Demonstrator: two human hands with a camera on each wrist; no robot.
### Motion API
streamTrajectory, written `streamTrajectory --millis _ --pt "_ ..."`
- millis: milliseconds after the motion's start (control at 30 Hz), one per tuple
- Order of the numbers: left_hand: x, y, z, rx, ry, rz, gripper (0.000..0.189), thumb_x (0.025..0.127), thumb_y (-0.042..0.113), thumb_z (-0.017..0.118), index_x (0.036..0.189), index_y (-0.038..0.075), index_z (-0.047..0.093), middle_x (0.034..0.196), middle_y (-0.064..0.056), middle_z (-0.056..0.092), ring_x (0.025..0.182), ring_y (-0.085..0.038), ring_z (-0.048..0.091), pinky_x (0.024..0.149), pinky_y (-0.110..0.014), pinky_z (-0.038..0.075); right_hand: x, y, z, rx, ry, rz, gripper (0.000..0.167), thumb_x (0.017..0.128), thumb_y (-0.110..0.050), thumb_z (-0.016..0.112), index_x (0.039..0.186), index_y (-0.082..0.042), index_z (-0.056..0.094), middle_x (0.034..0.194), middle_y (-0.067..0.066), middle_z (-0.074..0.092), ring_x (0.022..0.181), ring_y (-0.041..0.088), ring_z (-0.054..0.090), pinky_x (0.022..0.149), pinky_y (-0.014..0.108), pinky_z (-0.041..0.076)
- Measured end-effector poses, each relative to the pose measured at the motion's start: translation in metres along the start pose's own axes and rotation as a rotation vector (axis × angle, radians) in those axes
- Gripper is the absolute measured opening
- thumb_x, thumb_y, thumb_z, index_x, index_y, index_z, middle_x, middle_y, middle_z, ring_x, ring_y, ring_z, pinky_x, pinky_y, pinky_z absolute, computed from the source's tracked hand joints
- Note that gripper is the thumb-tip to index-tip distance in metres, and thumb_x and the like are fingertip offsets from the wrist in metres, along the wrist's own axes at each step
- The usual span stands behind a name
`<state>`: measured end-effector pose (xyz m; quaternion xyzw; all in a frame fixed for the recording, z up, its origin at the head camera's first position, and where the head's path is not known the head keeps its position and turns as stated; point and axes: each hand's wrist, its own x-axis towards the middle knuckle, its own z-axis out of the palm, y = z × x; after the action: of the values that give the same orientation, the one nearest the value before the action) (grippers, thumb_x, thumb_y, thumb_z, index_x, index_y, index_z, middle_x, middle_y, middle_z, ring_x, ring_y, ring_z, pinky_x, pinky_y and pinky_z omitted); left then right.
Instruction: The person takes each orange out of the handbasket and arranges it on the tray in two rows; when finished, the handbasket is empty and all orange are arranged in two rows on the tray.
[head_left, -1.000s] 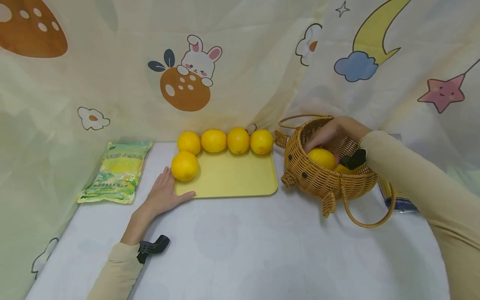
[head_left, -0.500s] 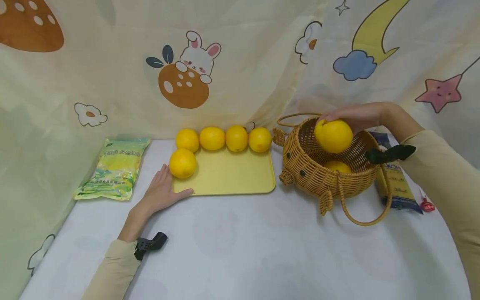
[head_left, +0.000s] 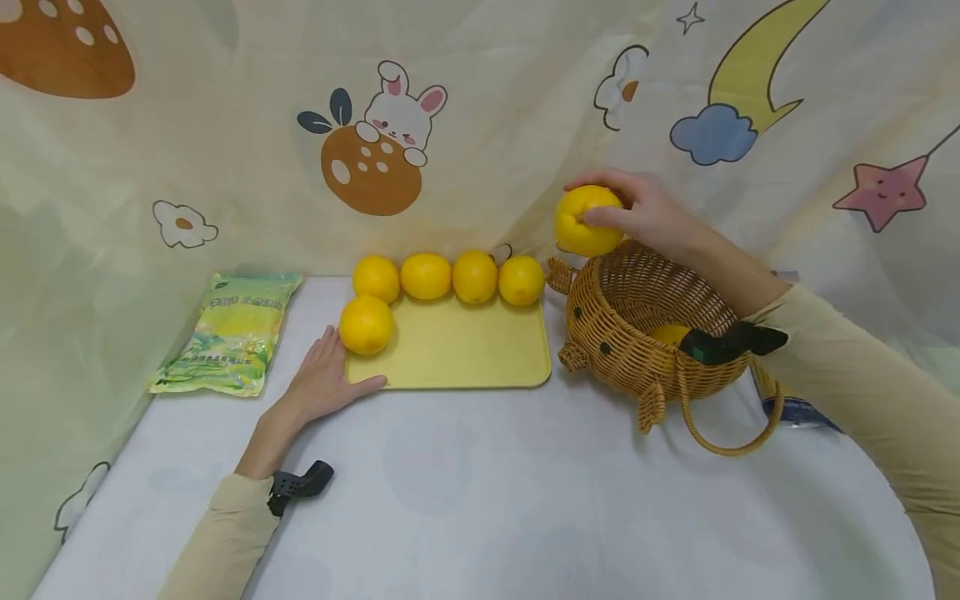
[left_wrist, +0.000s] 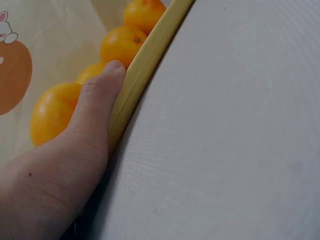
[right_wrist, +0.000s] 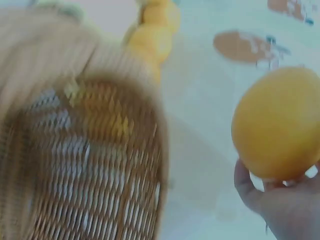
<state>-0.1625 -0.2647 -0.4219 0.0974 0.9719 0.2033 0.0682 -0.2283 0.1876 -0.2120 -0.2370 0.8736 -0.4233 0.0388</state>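
My right hand [head_left: 656, 217] grips a yellow orange [head_left: 572, 237] in the air, above the left back rim of a pig-shaped wicker basket [head_left: 622, 342]. In the right wrist view the fingers lie against the underside of that orange [right_wrist: 277, 122]. Another orange [head_left: 670, 334] shows inside the basket, partly behind its front wall. On the left, my left hand [head_left: 318, 383] rests with straight fingers along the left edge of a yellow tray [head_left: 465, 346], its thumb at the front edge. Several oranges line the tray's back edge, and one orange [head_left: 366, 325] sits in front of them beside the fingertips.
A green and yellow packet [head_left: 232, 333] lies left of the tray on the white table [head_left: 480, 483]. Behind the basket's right side, a blue and gold packet [head_left: 798, 408] is mostly hidden by the right arm. The basket's handle [head_left: 738, 450] droops onto the table. A printed curtain [head_left: 510, 125] hangs behind.
My right hand has lifted an orange out of the basket and carried it up and left over the rim. The left hand and the oranges on the tray stay put.
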Motion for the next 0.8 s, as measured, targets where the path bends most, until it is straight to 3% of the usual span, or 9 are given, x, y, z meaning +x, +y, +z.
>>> streamTrajectory --millis 133,267,367,600,800 --pt "0.000 -0.001 -0.002 -0.003 -0.005 -0.005 0.119 0.080 0.072 0.058 0.155 -0.001 -0.002 0.162 -0.027 0.002 0.150 -0.043 -0.002 0.122 -0.059 0.002 0.024 -0.016 0.029 0.050 0.011 0.000 0.047 0.092 -0.026 0.062 0.137 -0.017 0.052 0.128 0.006 0.053 0.099 0.020 0.053 0.074 0.020 0.051" --pt "0.002 -0.002 -0.002 -0.008 0.004 -0.003 0.119 0.080 0.072 0.057 0.155 0.001 -0.002 0.162 -0.026 0.002 0.151 -0.043 -0.002 0.122 -0.059 0.003 0.050 -0.030 0.062 0.110 -0.045 -0.025 0.051 0.087 -0.023 0.066 0.135 -0.014 0.051 0.126 0.008 0.053 0.099 0.022 0.055 0.078 0.026 0.053" --pt "0.004 -0.003 -0.002 -0.003 0.008 -0.002 0.119 0.080 0.072 0.058 0.155 0.001 -0.001 0.162 -0.025 0.003 0.151 -0.042 -0.001 0.122 -0.059 0.003 0.067 -0.039 0.088 0.073 -0.094 -0.082 0.053 0.085 -0.026 0.069 0.133 -0.015 0.052 0.128 0.005 0.053 0.103 0.022 0.054 0.085 0.031 0.052" --pt "0.007 -0.003 -0.002 -0.009 0.012 0.021 0.120 0.079 0.073 0.058 0.155 0.002 0.000 0.162 -0.024 0.004 0.151 -0.043 -0.001 0.122 -0.059 0.003 0.100 -0.046 0.153 -0.173 -0.143 -0.259 0.062 0.078 -0.032 0.073 0.132 -0.011 0.053 0.134 0.007 0.050 0.113 0.019 0.048 0.090 0.032 0.048" --pt "0.004 -0.005 0.002 -0.014 0.018 0.025 0.119 0.079 0.073 0.058 0.156 0.005 -0.001 0.163 -0.023 0.004 0.151 -0.043 0.001 0.122 -0.060 0.005 0.110 -0.036 0.197 -0.487 -0.239 -0.445 0.063 0.077 -0.035 0.074 0.131 -0.011 0.053 0.134 0.009 0.050 0.123 0.025 0.047 0.105 0.038 0.041"
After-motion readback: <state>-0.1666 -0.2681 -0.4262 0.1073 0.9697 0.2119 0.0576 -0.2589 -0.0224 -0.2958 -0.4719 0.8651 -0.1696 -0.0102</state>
